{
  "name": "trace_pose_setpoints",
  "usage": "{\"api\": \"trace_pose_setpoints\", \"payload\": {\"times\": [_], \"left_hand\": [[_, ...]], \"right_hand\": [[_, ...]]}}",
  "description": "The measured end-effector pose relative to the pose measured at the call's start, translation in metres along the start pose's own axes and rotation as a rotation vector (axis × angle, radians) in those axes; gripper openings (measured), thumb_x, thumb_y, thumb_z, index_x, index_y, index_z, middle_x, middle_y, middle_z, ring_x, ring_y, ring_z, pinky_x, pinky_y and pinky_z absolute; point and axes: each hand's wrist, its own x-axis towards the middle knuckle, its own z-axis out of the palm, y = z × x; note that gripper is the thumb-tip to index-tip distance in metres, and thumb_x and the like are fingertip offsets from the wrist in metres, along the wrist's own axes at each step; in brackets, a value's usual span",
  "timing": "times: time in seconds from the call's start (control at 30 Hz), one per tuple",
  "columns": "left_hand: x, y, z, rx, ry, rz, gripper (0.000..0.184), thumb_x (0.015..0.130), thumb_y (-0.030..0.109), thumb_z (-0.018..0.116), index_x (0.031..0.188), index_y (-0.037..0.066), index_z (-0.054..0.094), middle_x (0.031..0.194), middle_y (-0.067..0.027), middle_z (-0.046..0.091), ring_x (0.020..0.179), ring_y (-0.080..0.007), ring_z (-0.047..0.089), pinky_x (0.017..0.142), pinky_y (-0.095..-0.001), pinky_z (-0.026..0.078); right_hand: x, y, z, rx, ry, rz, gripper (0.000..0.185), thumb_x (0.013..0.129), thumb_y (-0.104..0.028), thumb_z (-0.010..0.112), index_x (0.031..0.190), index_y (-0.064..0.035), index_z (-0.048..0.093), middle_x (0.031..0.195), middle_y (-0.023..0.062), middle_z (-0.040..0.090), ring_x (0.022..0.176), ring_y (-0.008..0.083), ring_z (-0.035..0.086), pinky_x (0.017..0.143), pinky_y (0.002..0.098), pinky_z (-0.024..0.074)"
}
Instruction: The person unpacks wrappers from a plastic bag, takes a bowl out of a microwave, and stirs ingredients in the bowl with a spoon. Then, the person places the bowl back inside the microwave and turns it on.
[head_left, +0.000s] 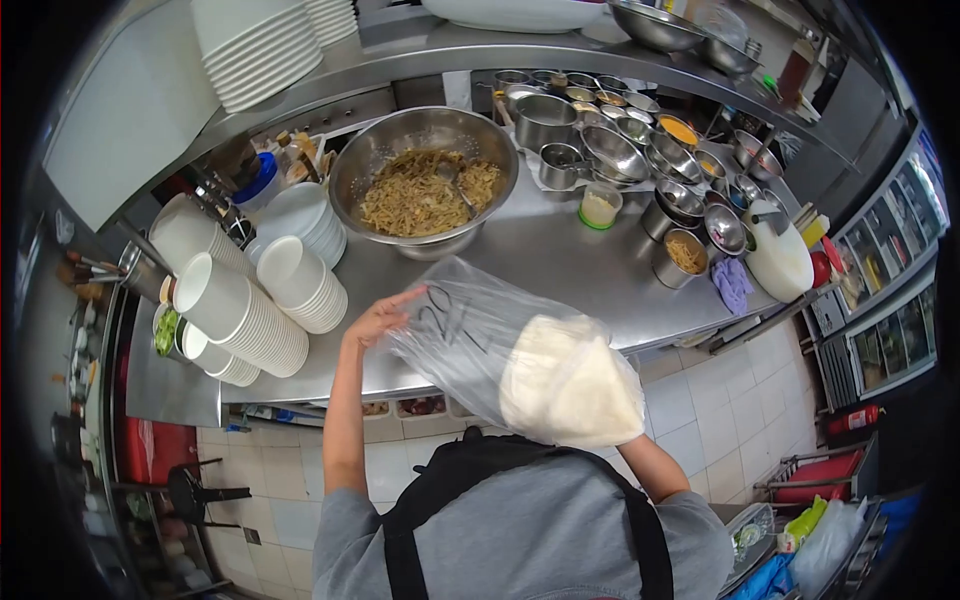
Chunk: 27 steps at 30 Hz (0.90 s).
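Observation:
A clear plastic bag (470, 320) with black handwritten marks stretches in front of my body, above the counter's front edge. Inside its right end lies a pale cream, flat-sided bundle (570, 380); I cannot make out what it is. My left hand (378, 318) pinches the bag's left end, its fingertips closed on the plastic. My right forearm runs up behind the bundle, so the bag hides that hand and its fingers. Beyond the bag, a large steel bowl (345, 190) holds a shredded brownish mixture with a spoon in it.
Stacked white tubs (240, 315) stand on the left of the steel counter (560, 270), beside stacked plates (300, 225). Several metal pots (545, 122) and bowls crowd the back right. A green-based cup (600, 205) and a purple cloth (733, 285) lie nearer. A shelf (400, 75) overhangs the back.

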Motion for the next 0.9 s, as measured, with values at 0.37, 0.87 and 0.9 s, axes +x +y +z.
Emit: {"api": "trace_pose_setpoints", "payload": {"times": [0.37,0.87,0.9], "left_hand": [[-0.086,-0.069,-0.046,0.198,0.563,-0.048,0.072,0.084,0.011,0.064,0.146,0.009,0.027,0.149,-0.0122,0.029,0.123,-0.0161,0.041,0.091,-0.0268,0.042],[-0.085,-0.105,-0.027,0.666,0.709,0.010,0.083,0.071,0.015,0.073,0.143,0.008,0.032,0.149,-0.0171,0.028,0.138,-0.0310,0.026,0.113,-0.0399,0.023],[-0.086,-0.120,-0.034,0.702,0.724,0.053,0.085,0.069,0.021,0.074,0.142,0.007,0.033,0.147,-0.0184,0.030,0.137,-0.0326,0.027,0.113,-0.0400,0.023]], "right_hand": [[-0.027,-0.083,0.010,-1.168,-0.041,-0.091,0.037,0.097,-0.019,0.041,0.125,0.0032,0.050,0.125,0.0129,0.054,0.109,0.0230,0.057,0.092,0.0339,0.0477],[0.154,-0.020,0.304,-1.065,-0.373,-0.460,0.036,0.097,-0.018,0.041,0.125,0.0027,0.050,0.125,0.0127,0.055,0.109,0.0230,0.058,0.091,0.0340,0.0482],[0.162,-0.015,0.310,-1.085,-0.364,-0.449,0.036,0.097,-0.018,0.041,0.125,0.0027,0.050,0.125,0.0127,0.055,0.109,0.0230,0.058,0.091,0.0340,0.0483]]}}
